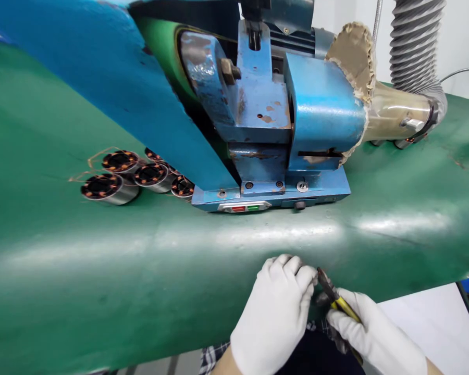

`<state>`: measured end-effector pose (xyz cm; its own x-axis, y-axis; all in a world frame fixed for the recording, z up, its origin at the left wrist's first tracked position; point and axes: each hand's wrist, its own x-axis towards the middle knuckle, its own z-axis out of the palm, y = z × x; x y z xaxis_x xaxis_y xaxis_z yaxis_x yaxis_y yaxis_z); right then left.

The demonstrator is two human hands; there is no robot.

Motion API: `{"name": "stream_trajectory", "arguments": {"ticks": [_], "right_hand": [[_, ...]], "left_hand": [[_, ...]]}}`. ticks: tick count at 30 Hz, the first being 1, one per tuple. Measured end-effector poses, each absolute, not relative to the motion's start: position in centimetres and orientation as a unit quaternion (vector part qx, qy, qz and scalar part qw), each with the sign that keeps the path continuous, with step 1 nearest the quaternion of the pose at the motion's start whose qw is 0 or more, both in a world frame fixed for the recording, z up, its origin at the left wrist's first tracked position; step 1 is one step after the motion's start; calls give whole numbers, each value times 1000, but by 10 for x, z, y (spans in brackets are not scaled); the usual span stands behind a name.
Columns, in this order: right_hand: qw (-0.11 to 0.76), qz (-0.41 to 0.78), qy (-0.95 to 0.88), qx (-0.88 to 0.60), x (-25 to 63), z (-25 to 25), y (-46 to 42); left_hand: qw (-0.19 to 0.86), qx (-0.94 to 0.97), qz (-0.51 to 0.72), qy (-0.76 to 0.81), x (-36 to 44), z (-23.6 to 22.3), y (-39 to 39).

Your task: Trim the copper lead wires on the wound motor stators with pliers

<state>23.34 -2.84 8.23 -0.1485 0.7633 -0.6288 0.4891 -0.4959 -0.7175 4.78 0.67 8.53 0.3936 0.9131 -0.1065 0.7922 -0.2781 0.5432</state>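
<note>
My left hand [279, 307], in a white glove, is curled near the front edge of the bench, its back to the camera. Its fingers are closed round something that the glove hides; a dark, blurred, shiny piece shows just right of the fingers. My right hand [365, 325], gloved too, grips pliers [342, 302] by their yellow and dark handles. The dark jaws of the pliers point up and left, close beside my left fingertips. Whether the jaws touch anything I cannot tell.
A blue belt grinding machine [320, 114] stands behind my hands, with red and green buttons at its base. Left of it are several wire-wound motor stators [123, 192]. A grey ribbed hose [416, 47] rises at the back right. A white sheet [433, 323] lies at the right.
</note>
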Motion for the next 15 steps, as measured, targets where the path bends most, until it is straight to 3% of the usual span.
{"name": "stream_trajectory", "arguments": {"ticks": [6, 11, 15], "right_hand": [[228, 625, -349, -660, 234, 69, -27], [292, 819, -200, -452, 226, 73, -14], [386, 843, -154, -342, 220, 64, 16]], "left_hand": [[281, 790, 107, 534, 47, 87, 9], [241, 779, 120, 567, 41, 78, 12], [213, 724, 199, 625, 20, 61, 13]]}}
